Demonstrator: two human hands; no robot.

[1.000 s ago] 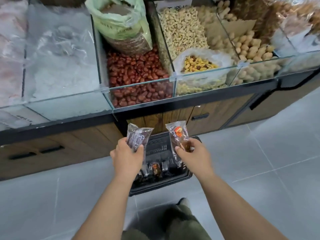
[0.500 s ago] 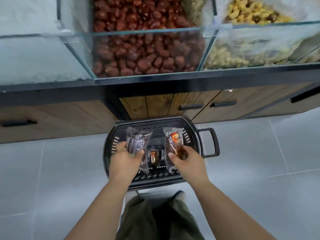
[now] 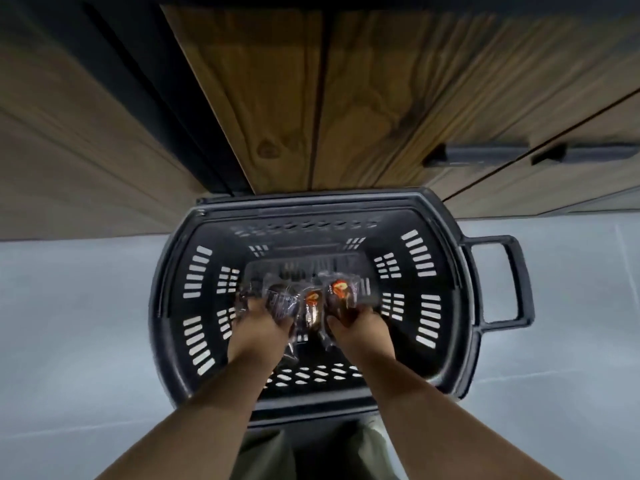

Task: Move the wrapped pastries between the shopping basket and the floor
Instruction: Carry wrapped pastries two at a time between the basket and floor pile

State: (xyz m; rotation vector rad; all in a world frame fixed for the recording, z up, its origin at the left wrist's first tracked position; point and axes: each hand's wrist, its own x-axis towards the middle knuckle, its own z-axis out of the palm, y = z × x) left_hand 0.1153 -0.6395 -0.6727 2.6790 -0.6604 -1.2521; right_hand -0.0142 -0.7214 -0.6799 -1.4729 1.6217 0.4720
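Wrapped pastry with dark print (image 3: 282, 303) is clasped in the left grip (image 3: 258, 327), fingers curled round the packet. Wrapped pastry with orange-red label (image 3: 339, 292) is clasped likewise in the right grip (image 3: 360, 327). Both grips are low inside the black shopping basket (image 3: 311, 204), which stands on the grey floor (image 3: 69, 323). Between the grips a third wrapped pastry (image 3: 311, 308) lies in the basket. Outboard of the right grip projects the basket handle (image 3: 512, 278). Ahead of both grips stands a wooden cabinet (image 3: 346, 98).

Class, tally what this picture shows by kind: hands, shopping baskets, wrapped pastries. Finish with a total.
Hands: 2 (left hand, right hand)
Shopping basket: 1
Wrapped pastries: 3 (left pastry, middle pastry, right pastry)
Total: 6
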